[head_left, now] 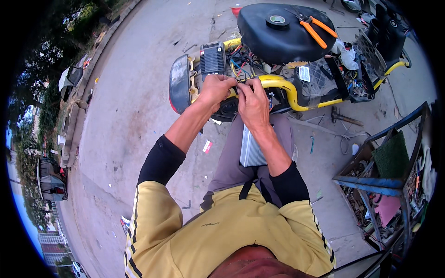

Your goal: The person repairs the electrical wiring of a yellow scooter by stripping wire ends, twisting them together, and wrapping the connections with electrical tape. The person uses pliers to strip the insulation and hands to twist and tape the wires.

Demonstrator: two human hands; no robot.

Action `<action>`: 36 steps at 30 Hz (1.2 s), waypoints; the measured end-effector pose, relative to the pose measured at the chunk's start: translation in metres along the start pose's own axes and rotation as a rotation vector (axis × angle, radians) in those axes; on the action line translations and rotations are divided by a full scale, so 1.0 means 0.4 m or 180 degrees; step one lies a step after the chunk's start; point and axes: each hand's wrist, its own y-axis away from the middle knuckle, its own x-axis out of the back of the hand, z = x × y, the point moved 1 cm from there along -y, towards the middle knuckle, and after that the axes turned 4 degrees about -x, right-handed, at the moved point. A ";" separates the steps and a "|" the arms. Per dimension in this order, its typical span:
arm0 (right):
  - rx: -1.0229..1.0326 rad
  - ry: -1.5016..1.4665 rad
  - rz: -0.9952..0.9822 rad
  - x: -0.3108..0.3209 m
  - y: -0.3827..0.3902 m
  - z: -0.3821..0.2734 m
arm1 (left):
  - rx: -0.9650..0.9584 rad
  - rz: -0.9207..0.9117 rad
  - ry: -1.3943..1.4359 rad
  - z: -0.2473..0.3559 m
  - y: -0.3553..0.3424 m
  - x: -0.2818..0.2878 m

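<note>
My left hand [215,91] and my right hand [254,105] meet over the yellow frame [289,88] of an electric scooter. Both are closed, fingertips pinched on what looks like a thin dark wire [238,82]; its ends are hidden by my fingers. Just beyond them lies a bundle of coloured wires [242,60] in the open frame. A black finned box [212,59] sits left of these wires. Across my lap rests a silver finned metal box [252,147], partly covered by my right forearm.
On the black seat [259,39] lie a tape roll [277,20] and orange-handled pliers [319,31]. The footboard tray [361,95] holds wiring. A hammer [346,116] lies on the pavement. At right stands a blue metal-framed bin [371,181] of scrap parts.
</note>
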 end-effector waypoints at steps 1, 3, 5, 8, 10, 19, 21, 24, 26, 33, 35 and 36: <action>-0.0020 -0.0008 0.0010 0.007 -0.004 -0.003 | -0.0075 0.0033 0.0082 -0.008 0.002 -0.008; -0.0097 -0.0002 0.0030 0.022 -0.010 -0.012 | -0.0114 0.0081 0.0231 -0.015 0.009 -0.018; -0.0208 0.0025 0.0045 0.035 -0.010 -0.020 | -0.0041 0.0117 0.0365 -0.022 0.020 -0.026; -0.0093 0.0054 0.0054 0.040 -0.017 -0.014 | -0.0031 0.0007 0.0772 -0.030 0.035 -0.030; -0.0409 -0.0173 -0.0109 0.045 -0.025 -0.019 | 0.0087 -0.0231 0.1217 -0.048 0.030 -0.015; -0.0158 0.0107 -0.0064 0.041 -0.011 -0.018 | 0.0221 -0.0202 0.1207 -0.025 0.057 -0.033; -0.0070 0.0206 -0.0057 0.041 -0.008 -0.017 | 0.0375 -0.0222 0.1104 -0.013 0.055 -0.026; -0.0003 0.0164 -0.0049 0.038 -0.005 -0.021 | 0.0587 -0.0261 0.1535 -0.038 0.033 -0.016; -0.0032 0.0059 -0.0060 0.037 -0.004 -0.023 | 0.0540 -0.0342 0.1564 -0.043 0.030 -0.005; -0.0775 -0.0150 -0.0251 0.056 -0.046 -0.048 | 0.0383 -0.0727 0.2046 -0.073 0.036 -0.003; -0.0725 -0.0092 -0.0244 0.049 -0.052 -0.042 | 0.0407 -0.0731 0.2101 -0.077 0.035 -0.002; -0.0698 -0.0059 -0.0243 0.047 -0.056 -0.039 | 0.0419 -0.0735 0.2133 -0.077 0.036 -0.003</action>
